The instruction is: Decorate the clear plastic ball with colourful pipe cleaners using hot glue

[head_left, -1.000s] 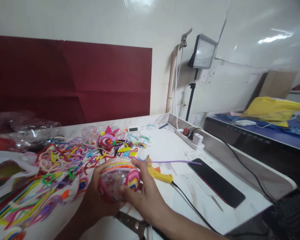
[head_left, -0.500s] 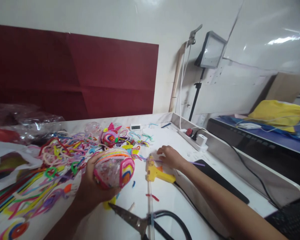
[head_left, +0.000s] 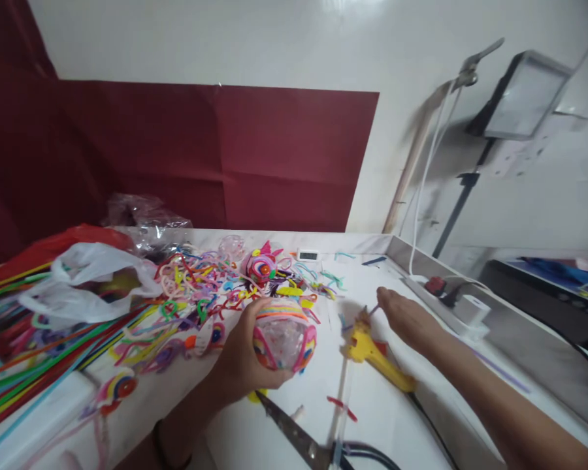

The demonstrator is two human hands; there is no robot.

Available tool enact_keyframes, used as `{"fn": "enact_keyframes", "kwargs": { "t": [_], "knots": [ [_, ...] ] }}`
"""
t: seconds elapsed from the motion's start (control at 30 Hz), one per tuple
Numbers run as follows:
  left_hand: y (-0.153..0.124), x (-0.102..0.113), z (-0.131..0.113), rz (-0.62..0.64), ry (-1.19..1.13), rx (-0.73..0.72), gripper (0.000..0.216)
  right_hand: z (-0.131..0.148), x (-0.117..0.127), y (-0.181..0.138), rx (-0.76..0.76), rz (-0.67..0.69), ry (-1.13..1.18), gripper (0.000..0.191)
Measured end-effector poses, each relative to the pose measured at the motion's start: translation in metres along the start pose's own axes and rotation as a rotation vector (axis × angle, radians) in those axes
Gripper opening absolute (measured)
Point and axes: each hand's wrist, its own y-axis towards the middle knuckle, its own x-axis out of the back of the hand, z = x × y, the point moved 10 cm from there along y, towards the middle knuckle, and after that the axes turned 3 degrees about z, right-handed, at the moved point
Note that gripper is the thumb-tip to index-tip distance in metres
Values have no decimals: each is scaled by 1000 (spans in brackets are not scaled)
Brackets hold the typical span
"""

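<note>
My left hand is closed around the side of a clear plastic ball, partly covered with rows of coloured pipe cleaner and bright eye shapes. To its right, a yellow glue gun lies on the table, a clear glue stick sticking out of its back. Beside the nozzle, my right hand pinches a purple pipe cleaner. One end points at the nozzle; the other trails out behind the wrist. Below the ball rest open scissors with black handles.
A finished-looking pink fish ball stands among a heap of pipe cleaner pieces. At left are a white plastic bag and long pipe cleaners. A small digital display is at the back; a power strip lies along the right edge.
The view has swung left, so everything appears further right. My right hand has turned, bringing the purple pipe cleaner's end near the nozzle. The ball has turned in my left hand, showing its clear part.
</note>
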Motion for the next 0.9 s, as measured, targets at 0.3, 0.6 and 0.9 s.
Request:
{"fn": "enact_keyframes", "kwargs": {
  "t": [0.3, 0.6, 0.9],
  "knots": [
    [-1, -6, -4, -3, 123, -109, 107, 38, 51, -5, 276, -77, -183, 32],
    [-2, -7, -11, -24, 198, -199, 108, 52, 143, -17, 291, -433, -239, 21],
    [-4, -12, -4, 12, 206, -166, 112, 97, 154, -79, 583, -517, 568, 20]
  ]
}}
